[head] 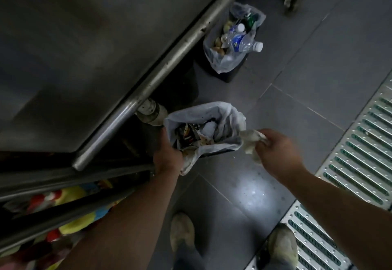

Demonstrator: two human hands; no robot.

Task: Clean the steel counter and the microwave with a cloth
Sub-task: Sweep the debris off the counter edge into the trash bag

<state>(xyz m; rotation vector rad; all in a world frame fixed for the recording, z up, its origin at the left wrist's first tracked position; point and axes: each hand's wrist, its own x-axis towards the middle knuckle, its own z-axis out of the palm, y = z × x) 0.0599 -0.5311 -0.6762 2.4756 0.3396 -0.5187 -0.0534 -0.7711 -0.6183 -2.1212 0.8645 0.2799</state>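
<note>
Dim grey tiled floor (318, 61) fills the right of the frame, a pale light patch at lower centre; a perforated metal drain grate (360, 153) runs along the right edge.

Left hand (167, 155) gripping near rim of small bin lined with white plastic bag (230, 114), litter inside. Right hand (275, 153) pinching crumpled off-white cloth (251, 142) just beside bin's right edge. Brushed steel counter (74, 46) at upper left, rounded edge rail above bin. Second lined bin holding clear plastic bottles (244, 42) farther along grey tiled floor (318, 68). Perforated metal drain grating (360, 142) at right.
</note>
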